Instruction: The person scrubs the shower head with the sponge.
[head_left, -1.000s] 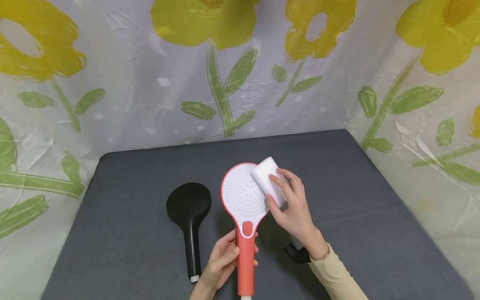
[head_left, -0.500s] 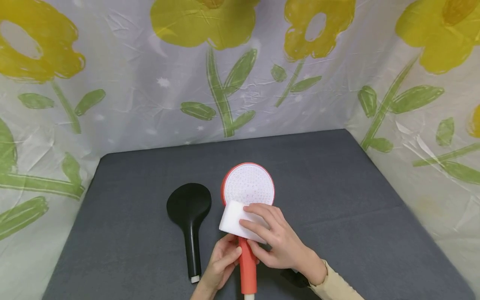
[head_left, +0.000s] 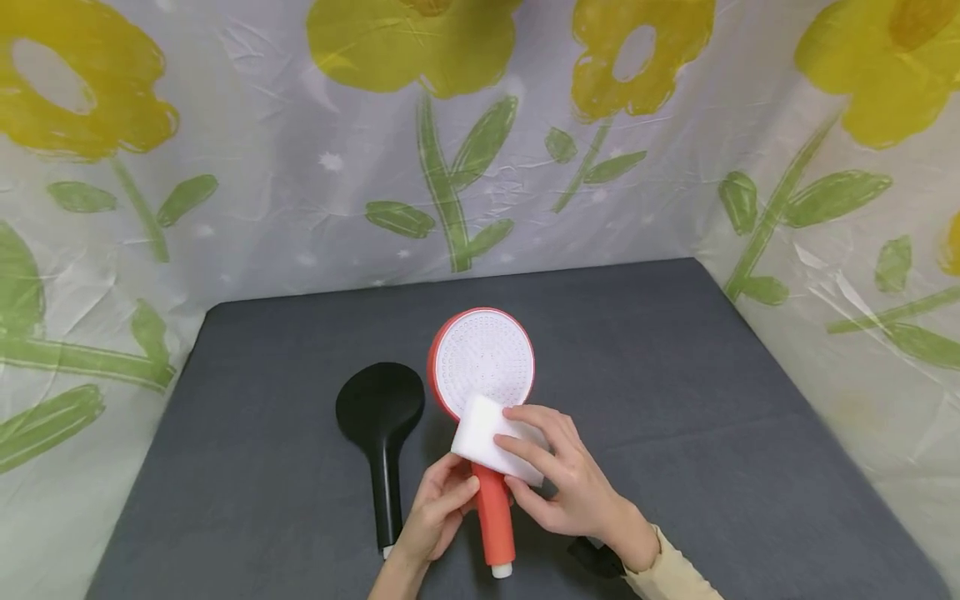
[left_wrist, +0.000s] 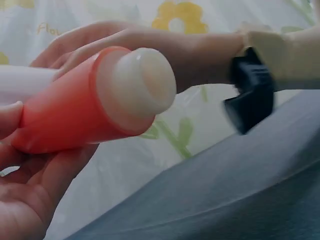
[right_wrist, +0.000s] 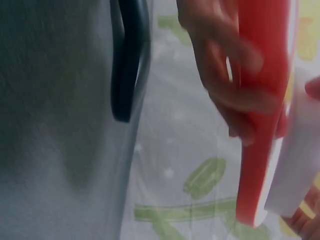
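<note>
A red shower head (head_left: 484, 358) with a white nozzle face is held up over the table, face toward the head camera. My left hand (head_left: 438, 507) grips its red handle (left_wrist: 70, 105) near the neck, fingers wrapped behind. In my right hand (head_left: 566, 475) a white sponge (head_left: 487, 437) is pinched between thumb and fingers, lying across the neck just below the nozzle face and hiding the button area. In the right wrist view the sponge (right_wrist: 295, 155) meets the front of the shower head. A pale connector (left_wrist: 147, 82) ends the handle.
A black shower head (head_left: 381, 408) lies face down on the dark grey table (head_left: 247, 467), left of my left hand. A flowered curtain (head_left: 262, 167) hangs behind and on both sides. A black wrist strap (left_wrist: 252, 90) sits on my right wrist.
My right hand has brought the sponge from the nozzle face's right edge down to the neck. Lately the left hand has raised and tilted the red shower head slightly, moving it left.
</note>
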